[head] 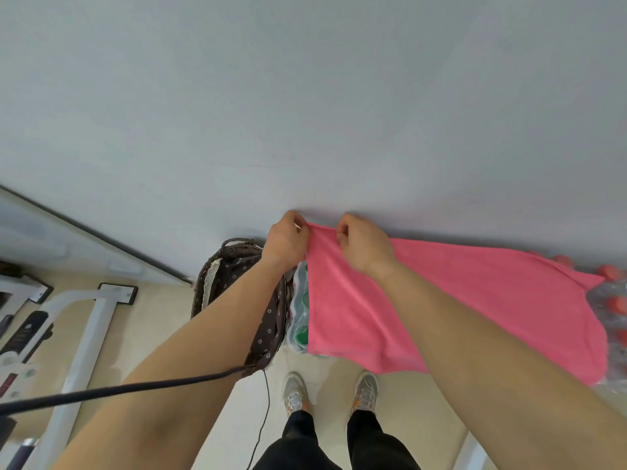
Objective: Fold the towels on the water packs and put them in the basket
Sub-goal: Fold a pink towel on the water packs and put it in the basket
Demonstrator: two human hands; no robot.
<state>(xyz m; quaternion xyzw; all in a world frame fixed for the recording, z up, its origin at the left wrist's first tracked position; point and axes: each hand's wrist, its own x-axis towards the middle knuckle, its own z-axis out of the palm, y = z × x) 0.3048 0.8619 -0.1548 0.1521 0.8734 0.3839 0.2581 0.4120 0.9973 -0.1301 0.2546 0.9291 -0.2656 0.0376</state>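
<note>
A pink towel (pixel 475 300) lies spread over the water packs (pixel 300 310) against the wall. My left hand (pixel 285 240) pinches the towel's far left corner, and my right hand (pixel 364 244) grips the far edge just beside it. Both hands are close to the wall. A dark woven basket (pixel 217 273) with a flowered brown lining stands on the floor left of the packs, partly hidden by my left forearm. Green bottle caps show at the towel's left edge and red caps (pixel 614 305) at its right.
A plain grey wall (pixel 305 113) fills the upper view. White metal frame legs (pixel 91 320) and some equipment stand on the beige floor at left. A dark cable (pixel 135 390) crosses my left arm. My feet in grey shoes (pixel 295 391) stand before the packs.
</note>
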